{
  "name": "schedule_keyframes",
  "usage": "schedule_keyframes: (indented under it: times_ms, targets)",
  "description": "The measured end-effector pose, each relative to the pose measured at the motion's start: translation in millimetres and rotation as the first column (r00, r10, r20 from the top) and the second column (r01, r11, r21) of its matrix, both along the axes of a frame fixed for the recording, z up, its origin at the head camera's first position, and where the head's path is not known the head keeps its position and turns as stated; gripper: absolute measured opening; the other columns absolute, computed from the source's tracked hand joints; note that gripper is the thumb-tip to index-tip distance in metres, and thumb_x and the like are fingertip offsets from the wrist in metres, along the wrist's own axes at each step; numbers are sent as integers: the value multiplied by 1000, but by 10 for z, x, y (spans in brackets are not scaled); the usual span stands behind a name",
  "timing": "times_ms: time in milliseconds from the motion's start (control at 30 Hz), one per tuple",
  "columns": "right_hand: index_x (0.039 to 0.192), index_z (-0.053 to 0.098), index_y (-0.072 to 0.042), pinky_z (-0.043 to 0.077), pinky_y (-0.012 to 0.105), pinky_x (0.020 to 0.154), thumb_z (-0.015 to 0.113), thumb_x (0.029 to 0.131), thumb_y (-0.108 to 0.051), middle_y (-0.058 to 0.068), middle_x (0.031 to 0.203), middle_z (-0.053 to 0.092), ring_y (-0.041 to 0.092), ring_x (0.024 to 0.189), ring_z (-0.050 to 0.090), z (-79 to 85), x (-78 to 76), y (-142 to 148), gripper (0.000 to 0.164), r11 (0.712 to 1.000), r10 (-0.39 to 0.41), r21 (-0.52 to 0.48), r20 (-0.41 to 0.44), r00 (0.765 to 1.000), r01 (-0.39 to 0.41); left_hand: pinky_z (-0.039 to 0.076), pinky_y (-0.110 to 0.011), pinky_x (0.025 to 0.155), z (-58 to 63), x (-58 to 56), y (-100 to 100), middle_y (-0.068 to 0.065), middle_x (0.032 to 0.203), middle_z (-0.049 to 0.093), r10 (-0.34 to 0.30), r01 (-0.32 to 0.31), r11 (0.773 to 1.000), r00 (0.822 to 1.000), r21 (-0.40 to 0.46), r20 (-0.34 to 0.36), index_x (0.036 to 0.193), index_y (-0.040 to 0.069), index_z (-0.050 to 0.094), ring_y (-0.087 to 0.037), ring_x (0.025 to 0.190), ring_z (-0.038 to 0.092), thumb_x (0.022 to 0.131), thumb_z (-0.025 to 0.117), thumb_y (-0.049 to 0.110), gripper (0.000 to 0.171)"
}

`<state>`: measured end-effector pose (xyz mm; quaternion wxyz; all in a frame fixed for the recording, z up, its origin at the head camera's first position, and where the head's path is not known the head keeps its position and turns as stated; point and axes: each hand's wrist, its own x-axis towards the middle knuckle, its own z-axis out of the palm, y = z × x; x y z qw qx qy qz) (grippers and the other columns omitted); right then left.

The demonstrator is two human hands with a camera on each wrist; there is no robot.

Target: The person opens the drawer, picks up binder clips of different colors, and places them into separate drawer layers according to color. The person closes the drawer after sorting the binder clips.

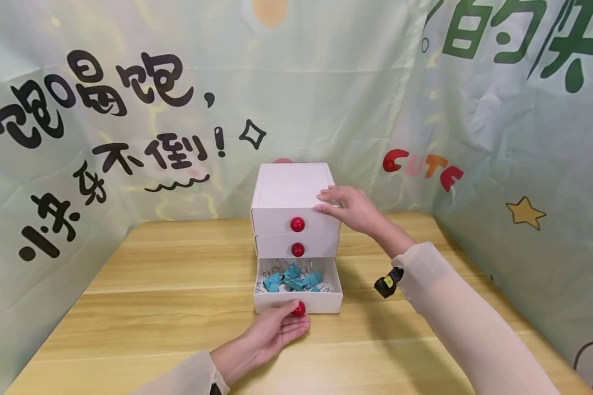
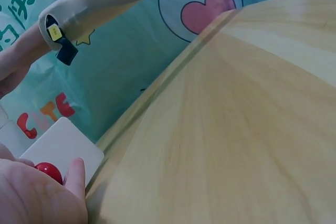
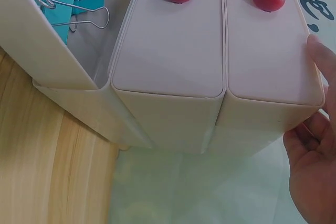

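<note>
A white three-tier drawer cabinet (image 1: 294, 186) has red round knobs. Its bottom drawer (image 1: 296, 303) is pulled out, and teal binder clips (image 1: 294, 278) with silver wire handles lie inside. My left hand (image 1: 267, 337) pinches the bottom drawer's red knob (image 1: 298, 309), thumb at its upper left and fingers below; in the left wrist view the knob (image 2: 49, 171) shows between thumb and finger. My right hand (image 1: 351, 208) rests on the cabinet's top right front corner, thumb along the front edge. The middle drawer (image 3: 170, 51) and top drawer (image 3: 273, 56) are closed.
The wood-grain table (image 1: 178, 307) extends around the cabinet. Behind and beside it hangs a pale green printed cloth (image 1: 326, 109) with lettering. A small black wrist device (image 1: 389, 282) sits at the right sleeve.
</note>
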<state>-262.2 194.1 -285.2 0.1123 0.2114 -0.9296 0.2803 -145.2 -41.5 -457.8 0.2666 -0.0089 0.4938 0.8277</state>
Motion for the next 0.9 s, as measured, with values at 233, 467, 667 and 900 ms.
schedule_keyframes:
  times_ms: [233, 467, 667, 900]
  targets:
    - [131, 65, -14, 29, 56, 111, 65, 90, -51, 6, 141, 54, 27, 138, 40, 28, 6, 4, 55, 1000, 0, 10, 0, 1000, 0, 52, -37, 92, 32, 8, 63, -26, 108, 64, 7, -7, 1000, 1000, 14, -5, 121, -11, 51, -28, 95, 69, 98, 59, 22, 41]
    - [130, 66, -16, 31, 54, 110, 66, 90, -51, 4, 139, 56, 25, 136, 42, 2, 10, -11, 53, 1000, -2, 9, -3, 1000, 2, 52, -36, 92, 52, -99, 57, -26, 109, 64, 56, -56, 998, 998, 27, -12, 123, -10, 48, -30, 98, 68, 99, 58, 23, 42]
    - [129, 66, -15, 30, 53, 111, 67, 90, -48, 4, 138, 57, 24, 136, 42, -20, 14, -4, 51, 1000, 16, 3, -1, 1000, -16, 51, -36, 94, 25, -250, 74, -27, 111, 63, 61, -61, 997, 998, 36, 15, 125, -10, 46, -31, 102, 66, 101, 56, 21, 40]
    - [130, 66, -15, 29, 52, 112, 66, 91, -49, 3, 139, 56, 24, 136, 42, -7, -10, 16, 52, 1000, 20, 5, -18, 1000, -20, 50, -37, 96, 9, -401, 137, -32, 121, 56, 64, -64, 997, 998, 43, 9, 130, -9, 44, -35, 110, 62, 100, 56, 22, 45]
